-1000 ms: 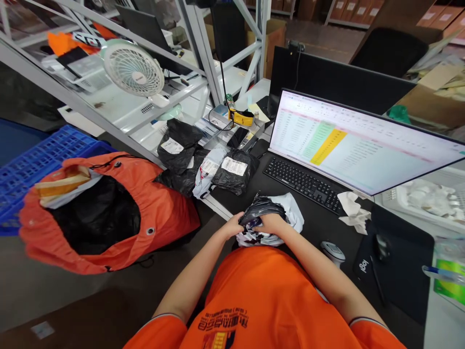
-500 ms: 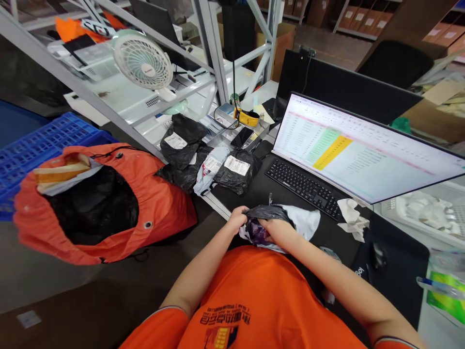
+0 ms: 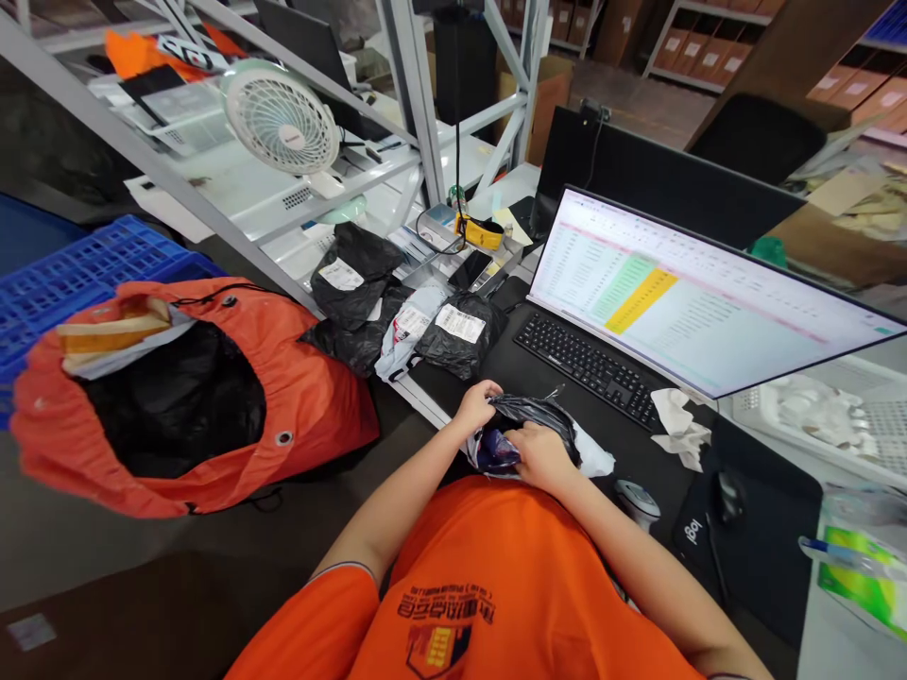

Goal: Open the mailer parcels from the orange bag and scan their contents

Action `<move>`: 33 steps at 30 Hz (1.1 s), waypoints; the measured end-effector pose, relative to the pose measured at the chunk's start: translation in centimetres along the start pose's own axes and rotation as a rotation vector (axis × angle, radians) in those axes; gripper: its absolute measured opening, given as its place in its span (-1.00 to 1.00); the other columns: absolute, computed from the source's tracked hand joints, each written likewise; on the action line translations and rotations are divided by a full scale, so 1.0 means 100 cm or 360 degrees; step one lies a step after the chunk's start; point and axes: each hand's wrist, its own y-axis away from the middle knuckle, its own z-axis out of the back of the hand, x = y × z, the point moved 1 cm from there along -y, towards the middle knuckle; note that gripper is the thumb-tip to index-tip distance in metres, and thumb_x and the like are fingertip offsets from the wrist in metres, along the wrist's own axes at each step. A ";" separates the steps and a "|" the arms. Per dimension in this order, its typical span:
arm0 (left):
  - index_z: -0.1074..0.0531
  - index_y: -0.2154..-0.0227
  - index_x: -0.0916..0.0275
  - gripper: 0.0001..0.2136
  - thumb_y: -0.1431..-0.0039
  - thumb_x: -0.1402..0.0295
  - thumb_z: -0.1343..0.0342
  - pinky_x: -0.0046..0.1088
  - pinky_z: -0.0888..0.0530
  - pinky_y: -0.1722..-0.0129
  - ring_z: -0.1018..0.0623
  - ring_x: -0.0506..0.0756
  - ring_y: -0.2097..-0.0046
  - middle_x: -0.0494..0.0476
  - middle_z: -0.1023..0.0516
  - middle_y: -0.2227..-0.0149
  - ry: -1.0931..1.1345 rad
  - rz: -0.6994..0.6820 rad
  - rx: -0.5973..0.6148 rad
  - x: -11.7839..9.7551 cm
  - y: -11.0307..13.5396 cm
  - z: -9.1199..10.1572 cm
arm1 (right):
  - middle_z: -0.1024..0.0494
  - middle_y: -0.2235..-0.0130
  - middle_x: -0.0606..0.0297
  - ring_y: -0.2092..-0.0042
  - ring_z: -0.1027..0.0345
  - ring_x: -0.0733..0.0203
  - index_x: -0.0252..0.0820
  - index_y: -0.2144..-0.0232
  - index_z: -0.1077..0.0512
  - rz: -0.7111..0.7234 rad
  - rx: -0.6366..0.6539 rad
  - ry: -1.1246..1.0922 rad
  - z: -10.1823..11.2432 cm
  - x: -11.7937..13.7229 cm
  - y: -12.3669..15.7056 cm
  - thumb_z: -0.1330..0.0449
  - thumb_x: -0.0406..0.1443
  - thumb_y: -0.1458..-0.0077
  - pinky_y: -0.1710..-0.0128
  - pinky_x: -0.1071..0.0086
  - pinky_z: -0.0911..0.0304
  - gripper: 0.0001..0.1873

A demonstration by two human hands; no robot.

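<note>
A plastic mailing bag, white outside and black inside, lies on the desk close to my body with its mouth spread. My left hand pinches the left side of its rim. At the mouth, my right hand has its fingers curled at a dark purple, shiny plastic-wrapped item inside. The fingertips are partly hidden, and what the item is cannot be made out. Beyond my left hand lie a black parcel with a white label and a white parcel.
On the left stands an orange sack holding black parcels. A keyboard, a monitor, crumpled paper, a scanner and a mouse surround the bag. A metal frame rises behind.
My right hand has drawn back from deeper in the bag, with more of it showing now. My left hand has shifted slightly up and right with the rim. The scanner shows more fully.
</note>
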 end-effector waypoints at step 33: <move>-0.42 -0.06 0.22 -0.63 -0.18 0.36 -0.11 -0.27 -0.39 -0.12 -0.50 0.23 -0.08 0.22 -0.55 -0.02 0.0162 -0.0180 -0.0364 -0.065 0.072 -0.010 | -0.59 0.23 0.22 0.20 -0.52 0.22 -0.22 0.24 -0.43 -0.1525 -0.0990 -0.2416 -0.013 -0.062 0.072 -0.34 -0.15 -0.09 0.12 0.34 -0.50 -0.70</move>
